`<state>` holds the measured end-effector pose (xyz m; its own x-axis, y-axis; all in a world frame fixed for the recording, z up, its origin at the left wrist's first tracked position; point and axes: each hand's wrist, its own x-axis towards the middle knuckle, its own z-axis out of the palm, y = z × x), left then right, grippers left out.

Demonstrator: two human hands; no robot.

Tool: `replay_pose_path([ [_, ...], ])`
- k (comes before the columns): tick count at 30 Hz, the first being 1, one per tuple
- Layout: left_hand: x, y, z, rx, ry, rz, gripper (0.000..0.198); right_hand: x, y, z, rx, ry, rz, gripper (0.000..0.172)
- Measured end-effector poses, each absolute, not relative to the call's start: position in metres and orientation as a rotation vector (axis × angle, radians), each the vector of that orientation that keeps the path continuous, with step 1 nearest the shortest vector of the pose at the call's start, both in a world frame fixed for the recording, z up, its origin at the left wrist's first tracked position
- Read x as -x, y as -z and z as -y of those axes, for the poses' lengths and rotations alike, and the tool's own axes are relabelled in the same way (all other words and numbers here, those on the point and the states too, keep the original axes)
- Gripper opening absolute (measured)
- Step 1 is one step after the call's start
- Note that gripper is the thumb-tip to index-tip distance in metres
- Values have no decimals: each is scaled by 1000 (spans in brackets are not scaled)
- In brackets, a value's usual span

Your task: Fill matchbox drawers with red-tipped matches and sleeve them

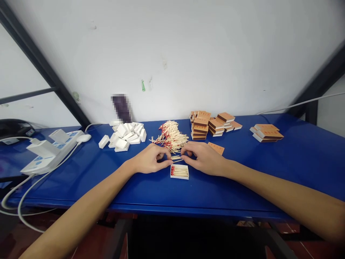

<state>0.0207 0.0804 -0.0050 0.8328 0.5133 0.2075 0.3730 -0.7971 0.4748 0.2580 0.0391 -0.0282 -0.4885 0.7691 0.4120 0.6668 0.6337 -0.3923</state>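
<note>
A few matchsticks [177, 160] lie between my two hands, spanning from fingertips to fingertips. My left hand [151, 158] is curled, thumb and index finger closed at the left ends of the sticks. At their right ends, my right hand [205, 158] closes its thumb and fingers in a pinch. Just below the fingertips sits a small white matchbox tray [180, 177] holding a layer of matches with red heads at the left. Right behind my hands is a loose heap of red-headed matches [174, 136]. The curled fingers partly hide the sticks.
White empty trays [125, 135] are piled at the back left. Orange matchbox sleeves [201, 124] stand stacked at the back right, with more boxes [266, 132] farther right. One flat sleeve [216, 148] lies behind my right hand. A power strip [51, 153] with cables occupies the left side.
</note>
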Motion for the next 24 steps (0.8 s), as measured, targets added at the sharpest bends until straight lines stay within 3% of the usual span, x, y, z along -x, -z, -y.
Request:
replay_pose_path([
  [5,-17,8,-90,-2686,-617,-740,15,-257,27,-36,1107,-274,2286,8],
  [24,-13,4,-91,-2767,-444,-651,18,-257,28,-41,1173,-377,2329,9],
])
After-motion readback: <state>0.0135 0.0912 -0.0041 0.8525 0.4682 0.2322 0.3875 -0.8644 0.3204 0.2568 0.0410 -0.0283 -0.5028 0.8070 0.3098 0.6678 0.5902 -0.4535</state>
